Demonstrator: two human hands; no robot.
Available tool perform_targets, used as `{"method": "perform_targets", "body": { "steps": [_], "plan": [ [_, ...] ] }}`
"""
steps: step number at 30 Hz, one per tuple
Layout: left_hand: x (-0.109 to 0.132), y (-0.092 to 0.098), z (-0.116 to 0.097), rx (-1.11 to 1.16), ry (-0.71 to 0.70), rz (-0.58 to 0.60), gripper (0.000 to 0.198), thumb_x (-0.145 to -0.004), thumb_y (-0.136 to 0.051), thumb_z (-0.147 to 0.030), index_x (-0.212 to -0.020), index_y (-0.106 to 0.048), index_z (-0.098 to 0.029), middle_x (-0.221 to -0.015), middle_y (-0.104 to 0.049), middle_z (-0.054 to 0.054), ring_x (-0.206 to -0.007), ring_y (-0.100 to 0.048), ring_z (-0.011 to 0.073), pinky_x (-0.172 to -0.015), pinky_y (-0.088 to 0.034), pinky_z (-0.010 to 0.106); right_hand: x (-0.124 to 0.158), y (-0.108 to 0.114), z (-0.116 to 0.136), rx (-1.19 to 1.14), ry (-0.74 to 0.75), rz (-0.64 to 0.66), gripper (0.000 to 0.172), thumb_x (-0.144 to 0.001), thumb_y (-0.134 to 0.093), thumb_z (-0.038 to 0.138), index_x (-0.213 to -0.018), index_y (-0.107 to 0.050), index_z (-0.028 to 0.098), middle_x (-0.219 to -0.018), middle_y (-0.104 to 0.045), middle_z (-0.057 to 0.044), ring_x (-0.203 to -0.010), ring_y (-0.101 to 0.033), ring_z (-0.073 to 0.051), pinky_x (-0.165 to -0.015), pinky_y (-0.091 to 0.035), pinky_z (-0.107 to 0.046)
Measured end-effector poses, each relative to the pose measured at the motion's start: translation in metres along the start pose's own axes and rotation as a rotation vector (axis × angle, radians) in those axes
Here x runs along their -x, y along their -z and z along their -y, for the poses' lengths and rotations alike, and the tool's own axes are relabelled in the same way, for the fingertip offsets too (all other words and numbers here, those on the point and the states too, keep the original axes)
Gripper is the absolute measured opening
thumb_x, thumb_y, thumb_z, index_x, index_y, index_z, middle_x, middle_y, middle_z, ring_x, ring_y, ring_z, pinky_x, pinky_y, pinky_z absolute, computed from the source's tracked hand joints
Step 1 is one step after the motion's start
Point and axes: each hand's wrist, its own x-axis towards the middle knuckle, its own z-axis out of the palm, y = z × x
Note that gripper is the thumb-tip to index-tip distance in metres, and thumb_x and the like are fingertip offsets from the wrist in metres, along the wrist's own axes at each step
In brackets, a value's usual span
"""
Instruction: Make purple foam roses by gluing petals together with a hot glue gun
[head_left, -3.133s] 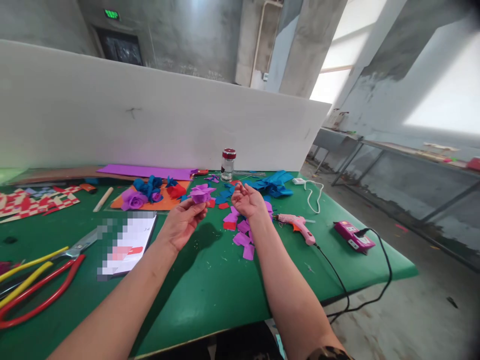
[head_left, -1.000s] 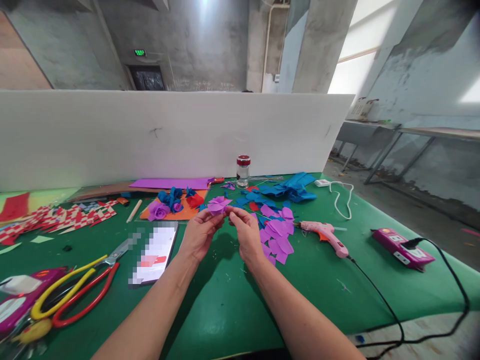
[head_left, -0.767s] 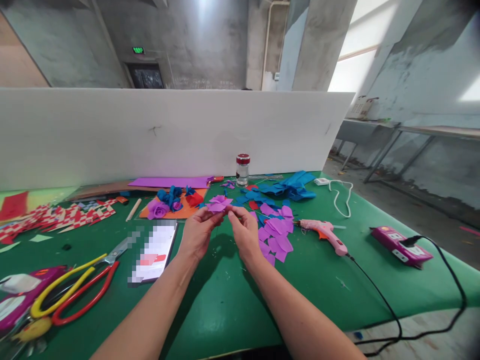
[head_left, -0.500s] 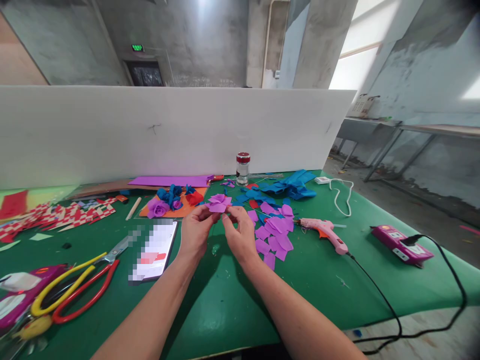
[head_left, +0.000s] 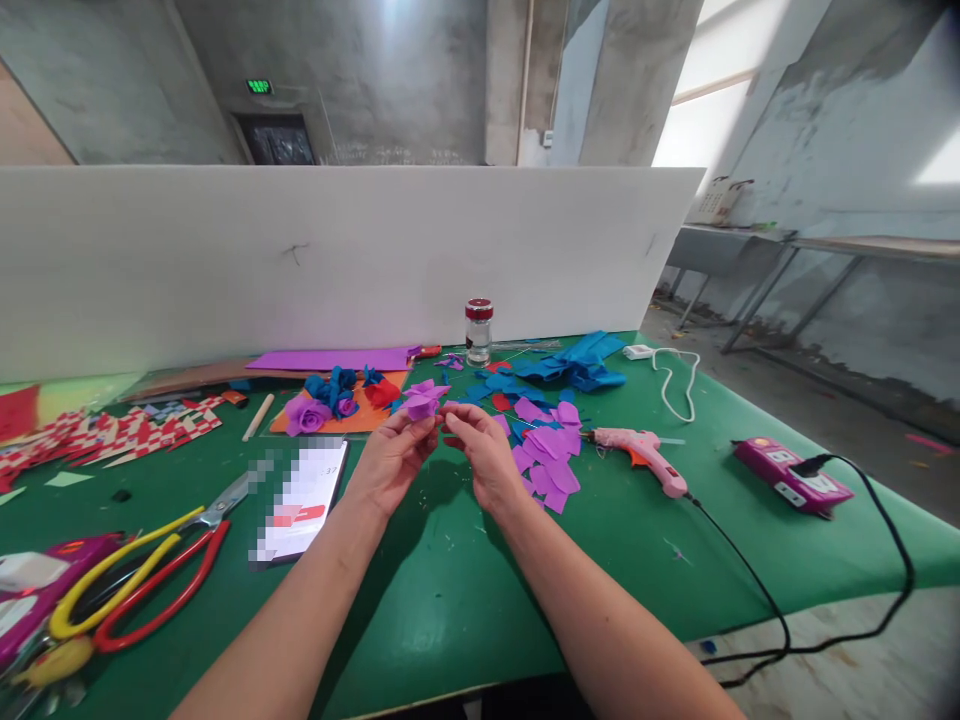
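My left hand (head_left: 396, 452) pinches a purple paper flower (head_left: 424, 398) at its underside, holding it above the table with its petals spread upward. Close beside it, my right hand (head_left: 486, 455) has thumb and fingers pressed together near the flower's base. What lies between those right fingertips is too small to make out. Purple paper petals (head_left: 551, 455) lie in a loose pile just right of my right hand. Farther right rests a pink glue gun (head_left: 637, 455), its nozzle towards the petals. Behind the left hand are a purple paper rose (head_left: 306, 414) and dark blue paper flowers (head_left: 337, 388).
Left of my arms lie a phone (head_left: 311, 500) and red-and-yellow scissors (head_left: 169, 555). A red-lidded glass jar (head_left: 478, 335) stands before the white board (head_left: 375, 260). Blue crepe paper (head_left: 581, 362) sits behind the petals. A purple power strip (head_left: 791, 475) is at right, its black cord trailing off the table (head_left: 465, 620).
The flower has tipped and moved slightly left in my left hand. My right fingertips have drawn away from its petals and are pinched closer together. The whole view has shifted slightly.
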Motion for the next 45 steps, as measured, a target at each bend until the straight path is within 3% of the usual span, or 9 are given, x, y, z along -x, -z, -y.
{"method": "perform_targets", "body": {
  "steps": [7, 17, 24, 32, 45],
  "plan": [
    [0.003, -0.006, 0.004, -0.050, -0.092, 0.003, 0.032, -0.053, -0.087, -0.016, -0.083, -0.074, -0.018, -0.077, -0.072, 0.001, -0.066, -0.061, 0.0099, -0.063, -0.047, 0.022, 0.003, -0.004, 0.002, -0.021, 0.112, 0.010, 0.016, -0.065, -0.073, 0.028, -0.075, -0.063, 0.019, -0.071, -0.064, 0.003, -0.067, -0.056, -0.012, -0.065, -0.042, -0.024],
    [0.008, -0.009, 0.004, -0.122, -0.114, 0.021, 0.035, -0.055, -0.085, -0.018, -0.088, -0.072, -0.018, -0.079, -0.073, 0.003, -0.067, -0.063, 0.0124, -0.063, -0.046, 0.024, 0.000, -0.003, -0.001, -0.159, -0.005, 0.000, 0.025, -0.055, -0.080, 0.026, -0.072, -0.061, 0.019, -0.070, -0.063, 0.004, -0.064, -0.056, -0.010, -0.066, -0.044, -0.023],
    [0.010, -0.006, -0.001, -0.152, -0.101, 0.073, 0.036, -0.060, -0.082, -0.020, -0.094, -0.071, -0.018, -0.081, -0.073, 0.005, -0.072, -0.066, 0.0159, -0.064, -0.049, 0.025, -0.003, -0.001, -0.002, -0.212, 0.023, -0.004, 0.030, -0.057, -0.081, 0.030, -0.076, -0.062, 0.019, -0.070, -0.064, 0.004, -0.062, -0.057, -0.010, -0.067, -0.046, -0.025],
    [0.003, 0.003, 0.001, -0.216, -0.178, -0.038, 0.032, -0.057, -0.084, -0.026, -0.087, -0.076, -0.017, -0.082, -0.075, 0.006, -0.068, -0.062, 0.0133, -0.063, -0.045, 0.024, 0.000, -0.002, 0.004, -0.295, -0.027, -0.027, 0.032, -0.058, -0.084, 0.029, -0.079, -0.061, 0.021, -0.071, -0.065, 0.004, -0.064, -0.063, -0.011, -0.065, -0.051, -0.025],
    [0.003, 0.006, 0.002, -0.292, -0.254, -0.074, 0.024, -0.061, -0.082, -0.030, -0.082, -0.078, -0.019, -0.082, -0.075, 0.005, -0.082, -0.063, 0.0184, -0.078, -0.045, 0.028, 0.002, -0.009, -0.005, -0.296, -0.032, -0.014, 0.035, -0.054, -0.088, 0.031, -0.077, -0.064, 0.019, -0.068, -0.064, 0.003, -0.056, -0.060, -0.010, -0.063, -0.053, -0.025]
  ]
}}
